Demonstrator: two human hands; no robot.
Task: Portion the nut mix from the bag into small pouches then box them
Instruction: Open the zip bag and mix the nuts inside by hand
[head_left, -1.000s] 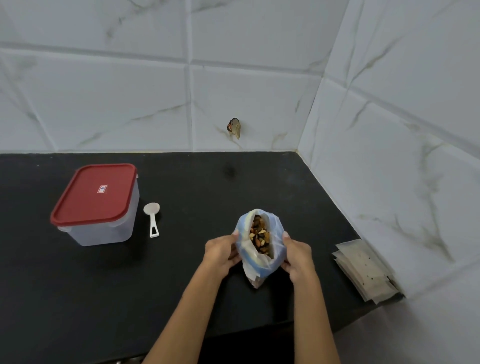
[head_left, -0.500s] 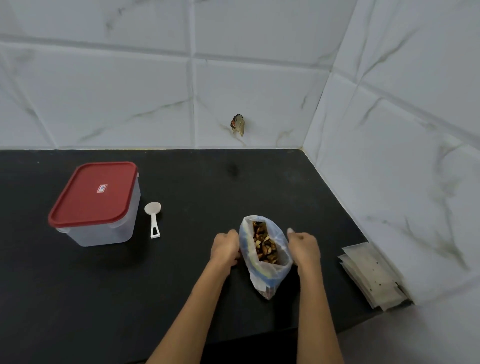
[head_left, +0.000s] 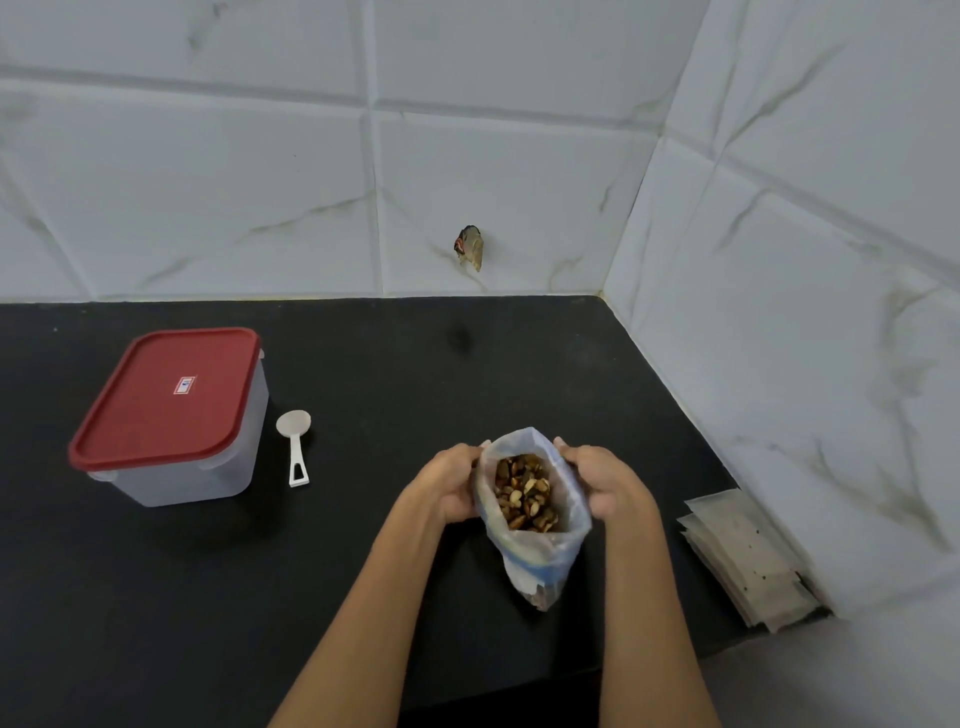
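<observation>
Both hands, left hand and right hand, still grip the open bag of nut mix upright on the black surface, its mouth now spread wider, pouches stacked right, lidded box and scoop unmoved beyond.

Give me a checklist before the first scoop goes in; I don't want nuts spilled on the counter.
1. Bag mouth open, nuts in sight: ok.
2. Bag steadied: ok, the left hand and right hand each have a grip on a side of its rim.
3. A hand free for the scoop: not ok, both hold the bag; the scoop lies beside the box.
4. Pouches ready: ok, stacked by the right wall, none opened yet.
5. Box ready to fill: not ok, its red lid is on.
6. Bag stands alone if released: cannot tell.
</observation>
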